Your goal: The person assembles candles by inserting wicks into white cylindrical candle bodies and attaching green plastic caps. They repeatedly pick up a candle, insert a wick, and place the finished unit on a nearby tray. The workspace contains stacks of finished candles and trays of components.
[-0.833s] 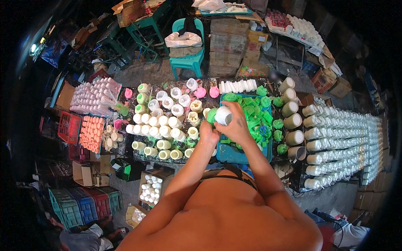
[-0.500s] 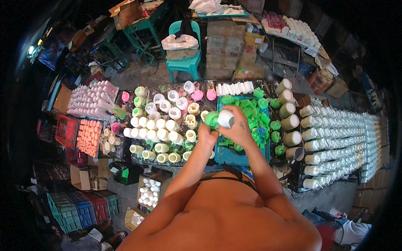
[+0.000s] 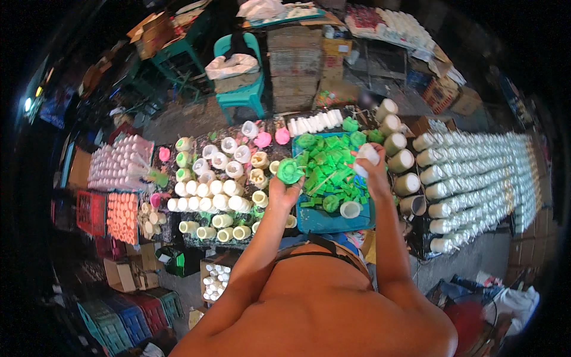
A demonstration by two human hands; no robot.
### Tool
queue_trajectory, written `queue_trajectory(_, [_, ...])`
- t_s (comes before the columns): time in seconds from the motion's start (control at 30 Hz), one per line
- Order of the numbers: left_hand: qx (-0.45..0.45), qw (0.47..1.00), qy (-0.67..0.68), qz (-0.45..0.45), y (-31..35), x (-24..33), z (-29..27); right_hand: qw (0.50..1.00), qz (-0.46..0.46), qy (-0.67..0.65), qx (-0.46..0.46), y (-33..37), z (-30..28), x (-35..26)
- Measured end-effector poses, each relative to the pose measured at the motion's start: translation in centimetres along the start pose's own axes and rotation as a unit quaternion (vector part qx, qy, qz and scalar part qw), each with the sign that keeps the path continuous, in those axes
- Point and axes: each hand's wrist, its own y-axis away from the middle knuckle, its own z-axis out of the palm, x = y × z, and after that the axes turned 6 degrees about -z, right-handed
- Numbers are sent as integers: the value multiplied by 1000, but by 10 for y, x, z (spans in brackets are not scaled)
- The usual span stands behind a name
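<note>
My left hand (image 3: 284,193) holds a bright green, rose-shaped piece (image 3: 289,171), its ruffled top facing up, over the left edge of the blue tray (image 3: 333,224). Apart from it, my right hand (image 3: 376,172) grips a white, cup-like piece (image 3: 367,154) above the tray's right side; the fingers partly cover it. Green chunks (image 3: 331,162) fill much of the tray, with several green rose-shaped pieces around them. A round white cup (image 3: 350,209) rests in the tray's near right part.
Cream cups (image 3: 217,203) and translucent cups (image 3: 229,145) stand in groups to the left. Larger cream cylinders (image 3: 401,160) line the tray's right side, beside long rows of white cylinders (image 3: 446,190). Beyond the table are a teal chair (image 3: 242,98) and stacked boxes (image 3: 292,65).
My hands have parted: the right moved right with a white piece, the left keeps the green rose-shaped piece. A white cup now shows in the tray's near part. The whole view has shifted.
</note>
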Motion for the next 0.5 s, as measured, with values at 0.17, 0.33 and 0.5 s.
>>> queue_trajectory(0.17, [5,990,-97,-101,11,-21,32,992,-20,116,-47,25,-20,30])
queue_trajectory(0.33, [63,977,-121,-163,8,-45,46,909,-111,402,8,38,-33,31])
queue_trajectory(0.5, [83,941,-258,-202,-30,-57,3,950,14,311,27,49,-76,32])
